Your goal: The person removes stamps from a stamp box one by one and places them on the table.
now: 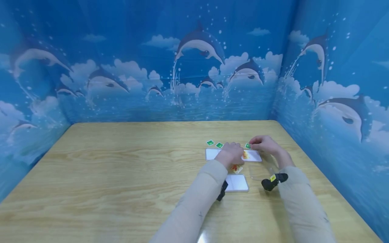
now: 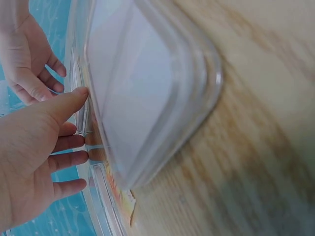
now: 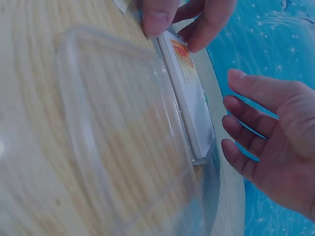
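My left hand [image 1: 231, 153] is over a long white rectangle in a clear case [image 1: 254, 156], beside an orange and yellow picture [image 1: 245, 155] on it. In the left wrist view its fingers are loosely extended, with no object visible between them. Further right, my right hand [image 1: 267, 145] has its fingertips close to a small green card [image 1: 248, 145]; whether they touch it cannot be told. The right wrist view has that hand [image 3: 280, 132] with thumb and fingers apart and nothing visible between them. A picture card [image 1: 236, 168] lies partly hidden under the left hand.
Two more green cards [image 1: 210, 142] lie behind the long case. Nearer stands a clear case with a white top [image 1: 238, 184], large in the left wrist view. A transparent plastic cover or box [image 3: 118, 123] rests on the wooden table [image 1: 121, 175]. Dolphin-print curtains [image 1: 136, 67] enclose the table.
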{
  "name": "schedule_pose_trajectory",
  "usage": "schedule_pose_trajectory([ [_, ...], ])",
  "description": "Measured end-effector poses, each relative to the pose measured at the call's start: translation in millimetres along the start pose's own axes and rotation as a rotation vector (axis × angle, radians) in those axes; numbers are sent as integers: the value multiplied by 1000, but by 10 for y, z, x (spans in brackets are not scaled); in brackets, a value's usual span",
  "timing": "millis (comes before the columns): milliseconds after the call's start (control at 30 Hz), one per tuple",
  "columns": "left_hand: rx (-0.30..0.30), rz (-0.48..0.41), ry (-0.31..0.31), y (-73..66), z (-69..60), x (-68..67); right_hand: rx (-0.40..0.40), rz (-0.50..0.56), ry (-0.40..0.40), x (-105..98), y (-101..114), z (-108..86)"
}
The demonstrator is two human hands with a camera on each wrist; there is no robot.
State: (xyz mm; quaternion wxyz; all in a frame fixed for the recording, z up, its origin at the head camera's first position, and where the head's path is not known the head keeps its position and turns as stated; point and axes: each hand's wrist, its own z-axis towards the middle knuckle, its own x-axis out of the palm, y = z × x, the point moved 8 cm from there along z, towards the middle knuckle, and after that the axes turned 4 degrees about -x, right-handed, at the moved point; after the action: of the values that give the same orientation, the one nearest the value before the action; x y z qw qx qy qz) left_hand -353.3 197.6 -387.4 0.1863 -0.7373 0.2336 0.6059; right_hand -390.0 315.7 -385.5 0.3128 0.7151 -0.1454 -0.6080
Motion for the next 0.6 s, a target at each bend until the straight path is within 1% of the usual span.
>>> schedule_pose_trajectory([
  [100,-3,7,4,5,11,10,-15,16,54,65,4,3],
  [200,-9,5,3,9,21,14,-27,9,83,110,15,7],
  [400,-21,19,-19,-1,26,2,-41,-9,97,139,37,14],
  [600,-31,73,-42,6,50,17,-38,-12,106,149,33,16],
])
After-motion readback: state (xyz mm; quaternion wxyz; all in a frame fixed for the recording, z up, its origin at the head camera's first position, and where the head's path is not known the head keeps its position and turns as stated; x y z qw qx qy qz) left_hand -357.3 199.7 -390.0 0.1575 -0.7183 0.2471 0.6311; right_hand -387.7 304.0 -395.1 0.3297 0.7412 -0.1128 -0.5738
